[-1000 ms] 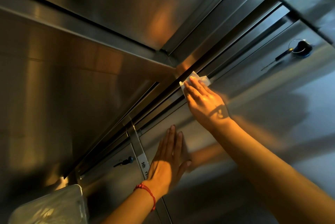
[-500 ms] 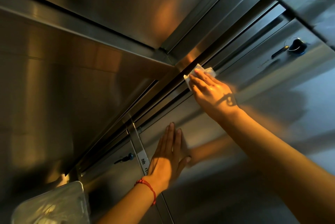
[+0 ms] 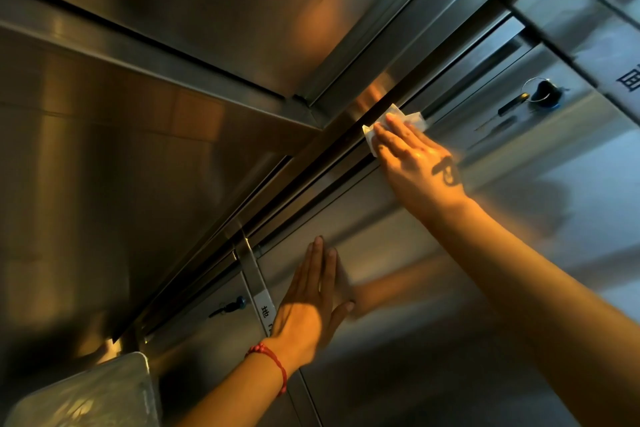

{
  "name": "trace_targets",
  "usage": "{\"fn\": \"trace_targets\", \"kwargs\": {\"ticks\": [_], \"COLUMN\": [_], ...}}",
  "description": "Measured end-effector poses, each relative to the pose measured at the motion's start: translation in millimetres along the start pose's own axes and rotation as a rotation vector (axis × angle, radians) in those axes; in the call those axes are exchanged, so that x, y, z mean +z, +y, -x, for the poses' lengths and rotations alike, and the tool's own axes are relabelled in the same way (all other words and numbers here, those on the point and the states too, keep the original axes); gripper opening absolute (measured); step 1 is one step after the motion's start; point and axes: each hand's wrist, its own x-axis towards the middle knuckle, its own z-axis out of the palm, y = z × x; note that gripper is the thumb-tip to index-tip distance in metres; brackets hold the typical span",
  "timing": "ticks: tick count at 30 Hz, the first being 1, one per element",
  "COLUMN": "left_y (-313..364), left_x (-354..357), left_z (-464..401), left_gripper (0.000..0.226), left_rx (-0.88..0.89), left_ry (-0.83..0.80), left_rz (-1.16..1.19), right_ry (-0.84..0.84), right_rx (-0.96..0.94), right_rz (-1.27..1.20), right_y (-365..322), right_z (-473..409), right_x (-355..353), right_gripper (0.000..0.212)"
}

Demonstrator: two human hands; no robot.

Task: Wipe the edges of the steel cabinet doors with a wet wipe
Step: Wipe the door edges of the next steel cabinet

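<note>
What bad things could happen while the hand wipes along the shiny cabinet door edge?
1. The right hand presses the wet wipe with flat fingers only, so it could slip out and drop.
2. The wipe runs beside a narrow dark gap; fingertips might catch in it.
3. Further along hangs a key in its lock; the hand might bump it.

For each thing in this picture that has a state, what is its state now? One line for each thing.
Right hand: fingers straight, pressing the wet wipe onto the door edge.
Wet wipe: crumpled, under the right fingertips.
Left hand: flat on the steel cabinet door, holds nothing.
Steel cabinet door: closed.
Key: in the lock, with a ring.
Second key: in the lock of the neighbouring door.
</note>
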Motion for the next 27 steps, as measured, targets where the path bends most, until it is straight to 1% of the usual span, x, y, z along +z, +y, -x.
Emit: {"fn": "trace_targets", "kwargs": {"ticks": [2,3,5,6,7,9,12,13,16,17,19,21,23,24,25,27], "left_y": [-0.1,0.0,0.6,0.8,1.1,1.9,2.1,1.8,1.7,1.8,1.8,-0.1,-2.7,-3.2,-2.8,-2.4], "left_x": [1.3,1.4,1.2,1.0,0.5,-0.3,-1.1,-1.4,-1.4,-1.0,-0.1,0.3,0.2,0.3,0.5,0.8], "left_z": [-1.4,-1.9,-1.8,-1.5,-1.4,-1.5,-1.2,-0.8,-0.3,-0.3,0.0,0.4,1.0,0.9,1.2,1.9], "left_gripper": [0.08,0.08,0.079,0.079,0.079,0.078,0.078,0.078,0.079,0.079,0.078,0.077,0.076,0.076,0.076,0.076], "left_rx": [-0.017,-0.021,-0.016,-0.014,-0.015,-0.02,-0.017,-0.015,-0.012,-0.011,-0.009,0.003,0.015,0.013,0.008,0.0], "left_ry": [-0.015,-0.016,-0.023,-0.029,-0.031,-0.034,-0.045,-0.045,-0.029,-0.029,-0.024,-0.012,-0.004,-0.005,-0.008,-0.006], "left_rz": [-0.021,-0.025,-0.033,-0.036,-0.036,-0.042,-0.057,-0.054,-0.044,-0.042,-0.036,-0.037,-0.035,-0.031,-0.028,-0.038], "right_ry": [-0.072,-0.121,-0.2,-0.191,-0.16,-0.097,-0.089,-0.094,-0.294,-0.316,-0.282,-0.142,-0.093,-0.104,-0.15,-0.273], "right_rx": [0.03,0.04,0.004,-0.013,-0.016,0.04,0.065,0.056,-0.018,-0.032,-0.04,-0.006,0.039,0.045,0.039,0.009], "right_rz": [0.003,0.001,0.028,0.041,0.065,0.06,0.062,0.051,0.079,0.084,0.073,0.073,0.079,0.088,0.092,0.09], "right_y": [-7.5,-9.4,-4.3,-0.3,3.6,10.8,13.2,12.0,8.3,10.2,14.1,21.9,22.5,19.9,17.7,17.7], "right_z": [-1.5,-2.4,-3.2,-4.2,-4.9,-3.7,-2.3,-1.7,-2.1,-2.9,-5.0,-3.9,-4.4,-5.2,-6.0,-4.6], "right_x": [-1.4,-1.7,-4.4,-7.0,-9.7,-11.7,-10.2,-9.0,-7.4,-8.8,-14.2,-16.7,-19.7,-19.8,-19.9,-18.5], "right_gripper": [0.047,0.053,0.069,0.068,0.061,0.048,0.035,0.033,0.041,0.042,0.039,0.042,0.044,0.041,0.041,0.051]}}
